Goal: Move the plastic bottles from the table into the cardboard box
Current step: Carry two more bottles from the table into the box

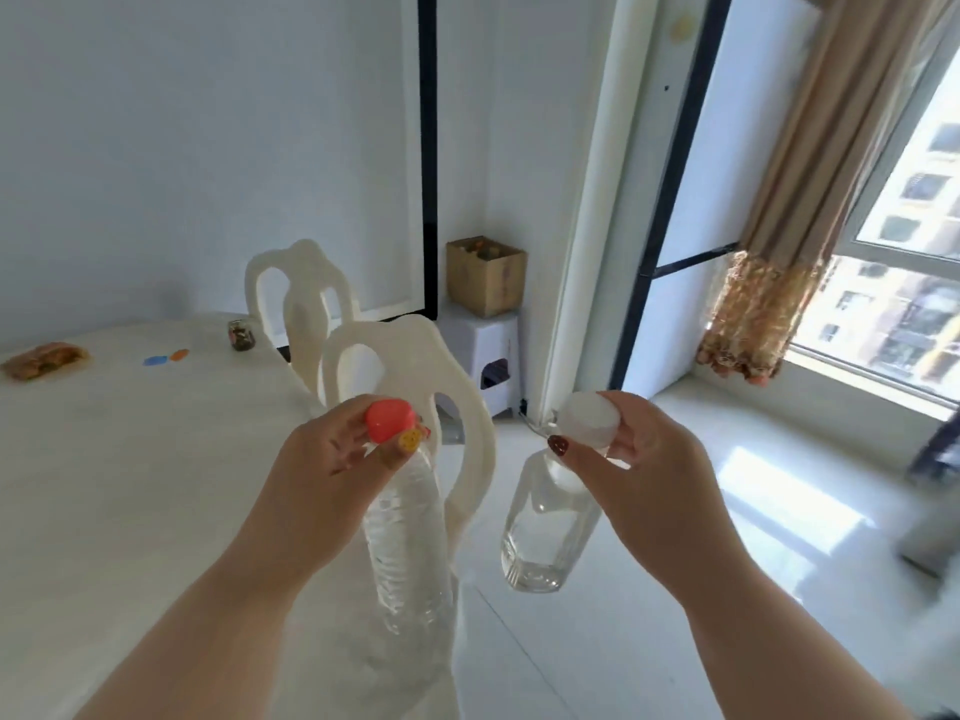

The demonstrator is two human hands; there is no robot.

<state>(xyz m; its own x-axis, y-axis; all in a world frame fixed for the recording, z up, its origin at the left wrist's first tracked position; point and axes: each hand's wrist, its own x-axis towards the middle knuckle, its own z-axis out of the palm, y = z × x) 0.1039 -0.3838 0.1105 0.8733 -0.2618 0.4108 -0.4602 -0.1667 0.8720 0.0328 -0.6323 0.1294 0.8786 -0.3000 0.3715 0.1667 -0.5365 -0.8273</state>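
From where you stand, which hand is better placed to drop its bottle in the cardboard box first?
Probably the right hand: its white-capped bottle hangs on the side nearer the cardboard box, clear of the chairs.

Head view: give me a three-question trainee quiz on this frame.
1. True or false: the left hand holds the red-capped bottle near its cap.
2. What does the cardboard box stand on? A) the table B) a white stool C) the floor
3. What colour is the cap of the bottle in the right hand?

Key: 1 true; 2 B, the white stool; 3 white.
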